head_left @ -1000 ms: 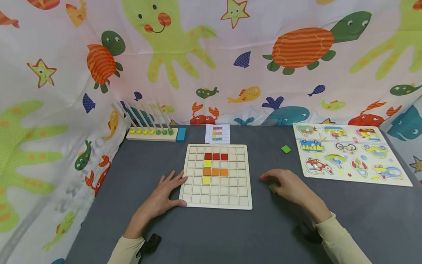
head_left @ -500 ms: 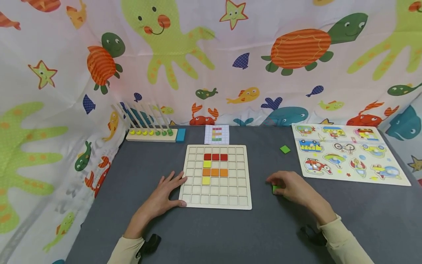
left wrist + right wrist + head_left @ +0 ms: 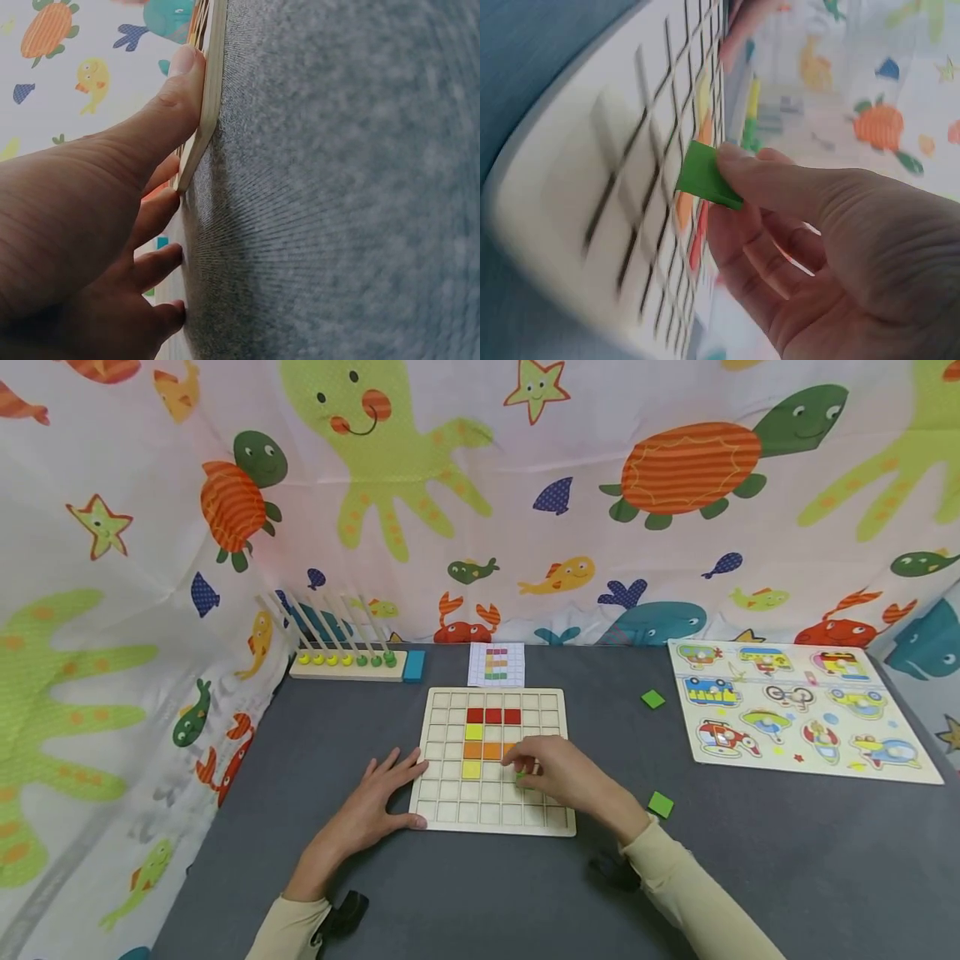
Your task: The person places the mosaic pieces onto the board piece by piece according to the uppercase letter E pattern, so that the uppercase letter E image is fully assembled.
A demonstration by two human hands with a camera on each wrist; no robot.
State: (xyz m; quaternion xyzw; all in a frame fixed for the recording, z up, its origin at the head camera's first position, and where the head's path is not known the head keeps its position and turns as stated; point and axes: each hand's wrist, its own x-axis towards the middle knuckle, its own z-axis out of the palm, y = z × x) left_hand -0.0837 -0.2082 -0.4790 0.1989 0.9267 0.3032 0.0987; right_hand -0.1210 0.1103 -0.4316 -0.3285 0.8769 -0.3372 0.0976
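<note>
A wooden grid board [image 3: 487, 814] lies mid-table, with a row of red tiles [image 3: 493, 717], a row of orange tiles [image 3: 472, 750] and yellow tiles [image 3: 471, 769] set in its squares. My left hand [image 3: 378, 793] rests at the board's left edge with fingers spread, thumb and fingertips touching the rim. Over the board's right half, my right hand [image 3: 562, 772] pinches a green square tile [image 3: 705, 176] between thumb and fingers; in the right wrist view it is tilted close above the squares. The hand covers part of the orange row in the head view.
Two loose green tiles [image 3: 653, 699] lie right of the board, the nearer green tile [image 3: 661, 804] beside my right forearm. A printed pattern card [image 3: 497, 666] is behind the board. A peg stand with beads [image 3: 348, 668] stands back left, a vehicle puzzle [image 3: 802, 714] at right.
My right hand has picked up a green tile from the table at right and carried it left over the board. Another green tile now shows where the hand was. My left hand stays put.
</note>
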